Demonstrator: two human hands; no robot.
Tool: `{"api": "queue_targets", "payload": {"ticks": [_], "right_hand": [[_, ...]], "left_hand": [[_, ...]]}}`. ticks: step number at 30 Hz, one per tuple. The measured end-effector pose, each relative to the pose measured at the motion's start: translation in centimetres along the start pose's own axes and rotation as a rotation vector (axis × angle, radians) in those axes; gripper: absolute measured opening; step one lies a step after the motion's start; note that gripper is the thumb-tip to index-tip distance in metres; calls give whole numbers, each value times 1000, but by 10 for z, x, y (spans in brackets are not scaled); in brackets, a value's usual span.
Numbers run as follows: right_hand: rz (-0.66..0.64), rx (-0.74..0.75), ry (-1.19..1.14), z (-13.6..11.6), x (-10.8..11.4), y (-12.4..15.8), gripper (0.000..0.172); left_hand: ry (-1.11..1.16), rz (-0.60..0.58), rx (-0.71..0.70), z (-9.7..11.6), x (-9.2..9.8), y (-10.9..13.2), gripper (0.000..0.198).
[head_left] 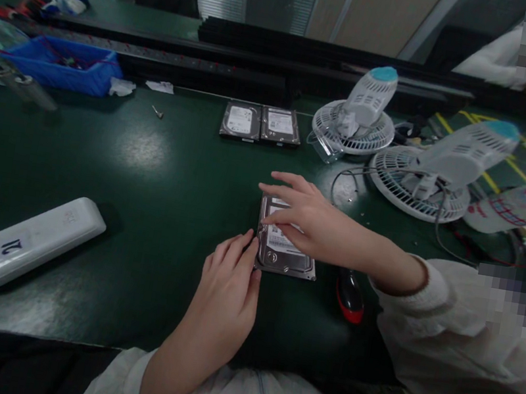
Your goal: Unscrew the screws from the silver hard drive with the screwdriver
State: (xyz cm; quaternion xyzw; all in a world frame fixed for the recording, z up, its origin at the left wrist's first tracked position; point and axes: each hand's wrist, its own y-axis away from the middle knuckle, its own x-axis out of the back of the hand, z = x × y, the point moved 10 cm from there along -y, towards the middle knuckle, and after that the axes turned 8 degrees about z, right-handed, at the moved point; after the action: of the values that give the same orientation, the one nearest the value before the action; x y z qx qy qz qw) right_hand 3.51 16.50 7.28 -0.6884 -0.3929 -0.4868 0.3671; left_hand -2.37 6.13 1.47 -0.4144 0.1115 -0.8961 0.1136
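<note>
A hard drive with a white label lies flat on the dark green table in front of me. At its left edge, my left hand has its fingers close together, with the thumb near the lower left corner, gripping the drive's side. My right hand reaches over the top of the drive with its fingers spread and nothing between them. It covers part of the label, and I cannot tell whether its fingertips touch the drive. Just right of the drive lies a black and red screwdriver handle; its front end is hidden under my right forearm.
Two more hard drives lie side by side farther back. White fans and cables are at the back right. A white elongated device lies at left; a blue bin stands behind it. Another person's sleeve shows far right.
</note>
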Motion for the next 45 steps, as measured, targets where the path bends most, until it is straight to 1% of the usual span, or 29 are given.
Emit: {"api": "queue_targets", "payload": {"ticks": [5,10,16,25,27,33,38,41,45], "right_hand": [[7,55,73,-9,-6,10,37],[-25,37,99,-8,-14,7,38],[-28,48,161,-12,-12,5,39],[23,180,314,-28,-19,11,35],[19,201,312,-30,-21,12,36],[-1,195,318,-29,-24,12,39],[-5,185,294,-25,-26,14,40],[34,177,226,-20,-16,18,42],[192,177,232,-12,18,35,42]], "left_hand": [[-11,0,-5,1,0,-1,44],[-19,-9,-13,2,0,-1,44],[-36,5,-18,2,1,-2,43],[-19,12,-30,4,1,-2,43],[-1,12,-24,4,2,-5,40],[4,20,1,3,6,-15,25],[-5,10,-4,5,5,-16,22],[-2,19,-9,4,6,-16,23],[-18,17,-4,3,6,-17,24]]}}
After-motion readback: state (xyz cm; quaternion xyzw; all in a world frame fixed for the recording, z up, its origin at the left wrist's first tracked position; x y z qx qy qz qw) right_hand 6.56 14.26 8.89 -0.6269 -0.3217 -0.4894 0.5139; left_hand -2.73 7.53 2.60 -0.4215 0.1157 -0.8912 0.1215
